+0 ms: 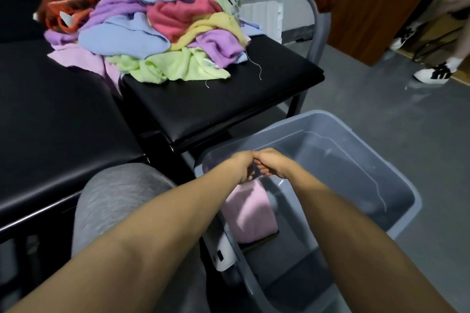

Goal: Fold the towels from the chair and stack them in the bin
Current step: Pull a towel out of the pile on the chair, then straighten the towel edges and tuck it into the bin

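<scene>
A folded pale-pink terry towel (250, 211) hangs inside the grey plastic bin (343, 168) — left hand (243, 165) and right hand (273, 164), touching, pinch its top edge. Crumpled pastel towels (152, 33) heap on the black padded chair (229, 104) — grey floor (381, 99) beyond.

Towels (152, 25) on blk chair seat (229, 104)

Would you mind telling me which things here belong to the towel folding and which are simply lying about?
Job: towel pile on the chair; pink towel in the grey bin; left hand and right hand holding it.
Lying about: white device; wooden door; another person's sneakers.
</scene>
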A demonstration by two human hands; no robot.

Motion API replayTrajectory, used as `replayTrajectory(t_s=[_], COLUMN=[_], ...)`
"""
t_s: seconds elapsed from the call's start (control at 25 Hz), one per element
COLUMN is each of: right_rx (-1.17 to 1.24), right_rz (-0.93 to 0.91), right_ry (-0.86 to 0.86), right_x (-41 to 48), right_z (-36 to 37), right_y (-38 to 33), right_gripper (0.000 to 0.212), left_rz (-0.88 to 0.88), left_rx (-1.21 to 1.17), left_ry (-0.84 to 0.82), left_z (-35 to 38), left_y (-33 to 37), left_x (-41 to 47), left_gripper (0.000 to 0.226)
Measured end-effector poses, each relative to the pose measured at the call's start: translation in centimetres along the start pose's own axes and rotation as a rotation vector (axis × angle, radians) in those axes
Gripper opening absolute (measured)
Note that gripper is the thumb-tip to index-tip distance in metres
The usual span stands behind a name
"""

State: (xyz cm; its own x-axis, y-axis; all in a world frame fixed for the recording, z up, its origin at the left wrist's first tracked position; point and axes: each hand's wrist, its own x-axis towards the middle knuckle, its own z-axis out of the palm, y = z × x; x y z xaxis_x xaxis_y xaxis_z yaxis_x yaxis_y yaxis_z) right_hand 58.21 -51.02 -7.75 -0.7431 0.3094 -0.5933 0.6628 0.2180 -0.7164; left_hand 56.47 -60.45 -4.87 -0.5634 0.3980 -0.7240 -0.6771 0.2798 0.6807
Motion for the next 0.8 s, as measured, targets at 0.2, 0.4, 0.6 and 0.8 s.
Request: replayTrajectory(t_s=[0.2,0.4,0.6,0.8], right_rx=[0.105,0.296,-0.179,-0.242], right_rz=[-0.197,-0.451,-0.622,-0.722], right_ry=[0.076,0.116,0.164,0.245], right_x=[-2.9,-6.2,-3.8,0.3], right_z=[-0.3,1.6,5.2,6.1], right_y=[-6.5,-18.8,-24.4,-26.9], right_gripper=[0.041,0.028,0.025,0.008], left_rz=[0.178,0.545,0.646,0.814], left_rx=[-0.066,-0.001,0.357,0.572], left_ry=[-0.033,0.066,0.350,0.624], left_z=[-2.0,-7.1,-16.6,-21.8], left_y=[4.6,12.9,16.4,19.7], left_x=[-4.5,-10.7,-9.1,-7.2], left_gripper=[0.035,0.030,0.020,0.024])
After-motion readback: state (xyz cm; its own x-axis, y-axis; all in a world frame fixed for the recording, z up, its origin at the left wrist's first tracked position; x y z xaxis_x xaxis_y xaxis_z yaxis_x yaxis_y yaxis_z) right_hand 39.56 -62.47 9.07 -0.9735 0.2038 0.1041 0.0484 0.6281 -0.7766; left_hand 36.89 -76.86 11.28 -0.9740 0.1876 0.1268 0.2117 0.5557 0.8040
